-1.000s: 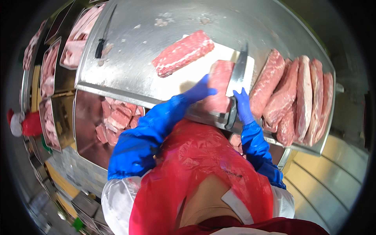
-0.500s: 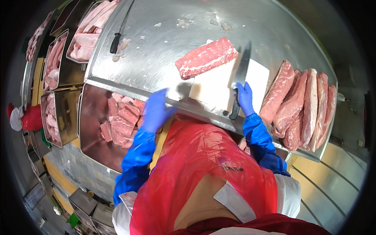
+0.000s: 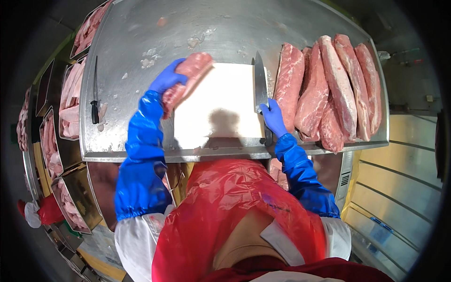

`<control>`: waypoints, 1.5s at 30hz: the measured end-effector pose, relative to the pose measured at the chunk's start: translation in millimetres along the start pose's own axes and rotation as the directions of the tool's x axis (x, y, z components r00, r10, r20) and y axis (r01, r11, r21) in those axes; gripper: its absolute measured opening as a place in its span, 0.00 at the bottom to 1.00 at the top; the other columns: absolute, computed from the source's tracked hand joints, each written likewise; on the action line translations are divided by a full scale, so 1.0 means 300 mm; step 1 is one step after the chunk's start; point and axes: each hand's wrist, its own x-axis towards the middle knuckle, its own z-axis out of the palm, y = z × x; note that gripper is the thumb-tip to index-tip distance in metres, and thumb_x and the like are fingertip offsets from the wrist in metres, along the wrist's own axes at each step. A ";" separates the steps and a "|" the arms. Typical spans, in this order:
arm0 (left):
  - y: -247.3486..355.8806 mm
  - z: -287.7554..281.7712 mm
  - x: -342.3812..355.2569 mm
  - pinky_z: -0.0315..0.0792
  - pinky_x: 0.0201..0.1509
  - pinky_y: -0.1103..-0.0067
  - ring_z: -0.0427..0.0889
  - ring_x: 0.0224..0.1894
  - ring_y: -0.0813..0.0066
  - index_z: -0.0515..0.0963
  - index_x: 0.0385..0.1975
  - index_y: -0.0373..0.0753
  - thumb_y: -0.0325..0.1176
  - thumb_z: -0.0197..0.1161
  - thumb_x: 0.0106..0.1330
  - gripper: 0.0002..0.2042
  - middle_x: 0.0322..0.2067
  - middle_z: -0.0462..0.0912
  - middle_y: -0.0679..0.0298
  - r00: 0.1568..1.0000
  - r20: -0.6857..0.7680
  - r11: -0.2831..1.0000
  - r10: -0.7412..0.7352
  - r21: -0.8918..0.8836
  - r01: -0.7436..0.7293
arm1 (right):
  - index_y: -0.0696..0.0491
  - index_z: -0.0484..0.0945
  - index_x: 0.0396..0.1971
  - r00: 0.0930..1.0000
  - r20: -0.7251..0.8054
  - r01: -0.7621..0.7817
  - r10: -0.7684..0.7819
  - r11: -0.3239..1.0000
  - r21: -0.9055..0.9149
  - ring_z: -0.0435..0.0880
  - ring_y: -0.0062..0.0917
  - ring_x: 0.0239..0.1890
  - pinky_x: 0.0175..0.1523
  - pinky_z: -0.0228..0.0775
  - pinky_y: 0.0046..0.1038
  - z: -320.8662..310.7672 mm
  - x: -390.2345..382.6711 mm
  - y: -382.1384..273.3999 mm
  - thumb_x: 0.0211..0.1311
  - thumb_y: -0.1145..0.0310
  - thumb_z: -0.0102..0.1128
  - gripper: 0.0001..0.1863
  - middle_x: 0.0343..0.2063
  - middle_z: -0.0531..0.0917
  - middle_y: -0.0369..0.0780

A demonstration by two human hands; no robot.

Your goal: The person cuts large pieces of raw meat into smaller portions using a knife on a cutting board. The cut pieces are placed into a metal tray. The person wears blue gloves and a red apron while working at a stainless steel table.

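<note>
A white cutting board (image 3: 221, 105) lies on a steel table (image 3: 141, 28). My left hand (image 3: 165, 78), in a blue glove, grips a long slab of raw meat (image 3: 188, 77) at the board's left edge. My right hand (image 3: 274, 118), also gloved blue, holds the handle of a large knife (image 3: 260, 83) whose blade rests flat along the board's right edge, pointing away from me.
Several long raw meat slabs (image 3: 329, 84) are stacked on the table at the right. A second black-handled knife (image 3: 95, 98) lies at the table's left. Trays of cut meat (image 3: 70, 94) line the left side. Meat scraps (image 3: 195, 42) dot the steel surface.
My left hand rose from the bin below the table and took hold of the meat slab at the board's left edge. The right hand stays on the knife.
</note>
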 end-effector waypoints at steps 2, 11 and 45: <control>0.092 0.185 -0.038 0.63 0.67 0.65 0.71 0.62 0.48 0.64 0.67 0.44 0.44 0.71 0.42 0.45 0.58 0.72 0.44 0.993 -0.095 0.917 0.072 0.397 -0.029 | 0.62 0.75 0.37 0.990 0.026 -0.139 0.137 0.981 0.135 0.80 0.34 0.38 0.44 0.71 0.34 -0.030 0.003 -0.025 0.65 0.66 0.55 0.13 0.34 0.80 0.47; -0.158 0.372 -0.574 0.43 0.71 0.46 0.52 0.70 0.40 0.54 0.71 0.43 0.62 0.70 0.47 0.52 0.67 0.58 0.42 0.932 -0.354 0.661 0.084 0.720 0.213 | 0.58 0.69 0.36 0.997 0.053 -0.042 0.050 0.988 -0.147 0.80 0.49 0.25 0.32 0.73 0.44 -0.062 -0.193 -0.202 0.69 0.65 0.51 0.10 0.26 0.79 0.51; 0.004 0.258 -0.224 0.74 0.52 0.76 0.79 0.43 0.71 0.72 0.43 0.36 0.24 0.62 0.54 0.15 0.38 0.78 0.61 0.845 -0.393 0.866 0.362 -0.195 -0.461 | 0.56 0.70 0.47 0.877 0.470 0.160 0.103 0.859 -0.486 0.82 0.51 0.30 0.36 0.73 0.50 0.240 -0.284 -0.328 0.62 0.67 0.52 0.15 0.25 0.82 0.52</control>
